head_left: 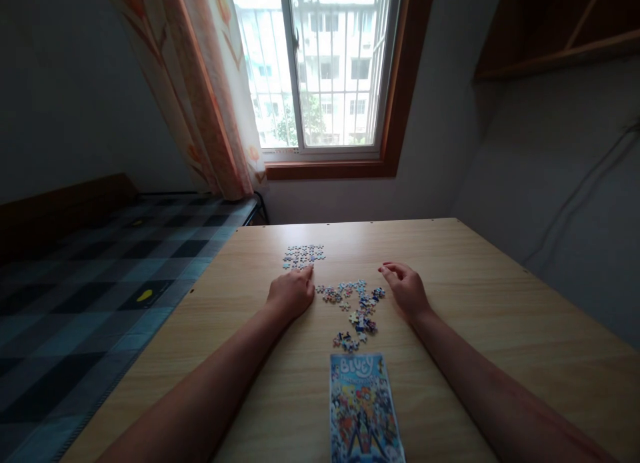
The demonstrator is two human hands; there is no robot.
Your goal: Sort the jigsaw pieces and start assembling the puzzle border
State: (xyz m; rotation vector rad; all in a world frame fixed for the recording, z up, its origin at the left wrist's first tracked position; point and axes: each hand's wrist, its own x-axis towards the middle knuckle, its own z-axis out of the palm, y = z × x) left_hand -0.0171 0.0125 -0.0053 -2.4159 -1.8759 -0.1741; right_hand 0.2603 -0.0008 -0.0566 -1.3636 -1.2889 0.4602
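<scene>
My left hand point(291, 292) rests on the table with its index finger stretched out and its other fingers curled under. That fingertip reaches the lower right edge of a block of jigsaw puzzle pieces point(303, 255) set out in close rows. To the right, my right hand point(406, 288) hovers over the tabletop with thumb and fingers pinched together. Whether a small piece sits in that pinch is too small to make out. Between the hands lies a loose, uneven spread of jigsaw pieces point(367, 301), trailing toward me.
A colourful picture sheet or box marked "Bluey" point(365, 409) lies on the near side of the wooden table point(500, 356). A bed with a checked cover point(100, 276) adjoins the left side. Behind are a curtain point(200, 89) and a barred window point(330, 69).
</scene>
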